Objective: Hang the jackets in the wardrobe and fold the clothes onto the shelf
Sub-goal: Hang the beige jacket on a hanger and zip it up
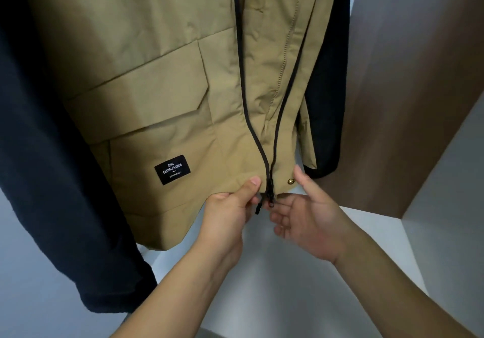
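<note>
Inside the wardrobe (392, 101), whose brown side wall stood at the right and whose pale floor panel (275, 272) lay below, three garments hung side by side: one tan jacket (157, 62) in the middle, one dark navy garment (34, 154) just to its left, and one black garment (327, 88) close behind its right edge. What they hung from lay above the top of the view. The tan jacket faced the camera with its front open; two dark zipper tracks ran down and met at the hem, where the zipper slider (269, 197) and a dark pull tab (258, 208) hung. One flapped pocket (146, 117) was visible on the front panel, bearing one black label (172, 169) with white lettering, and one brass snap (290, 181) sat at the hem just right of the zipper. Two bare hands reached up to the hem. The left hand (230, 212) pinched the hem edge beside the zipper, thumb on the front of the cloth and fingers curled behind it. The right hand (309, 219) was at the other side of the zipper base, palm turned up, thumb raised beside the snap and fingers (281, 218) loosely bent below the slider; whether they gripped the slider could not be told.
</note>
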